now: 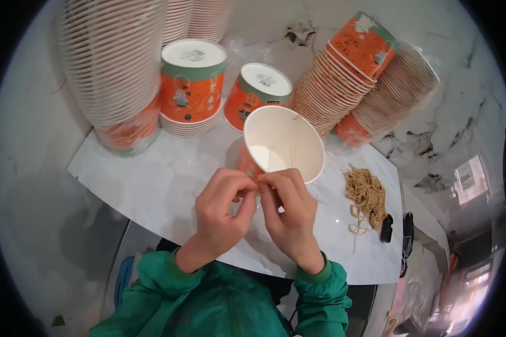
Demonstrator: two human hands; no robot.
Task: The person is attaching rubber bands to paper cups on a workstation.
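A white-lined paper tub (284, 143), orange outside, stands tilted on the table with its mouth toward me. At its near rim my left hand (222, 205) and my right hand (289, 208) meet, thumbs and forefingers pinched together. Whatever lies between the fingertips is too small to make out. A thin strand-like line shows inside the tub near its right wall. To the right of my hands lies a loose tangle of tan twine (365, 196), one end trailing toward me.
Behind the tub are an upside-down tub (264, 84) and a short upturned stack (192, 84). A tall plastic-wrapped stack (115, 62) rises at left. Leaning stacks (334, 84) stand at back right, tan strands among their rims. A small black object (387, 229) sits near the table's right edge.
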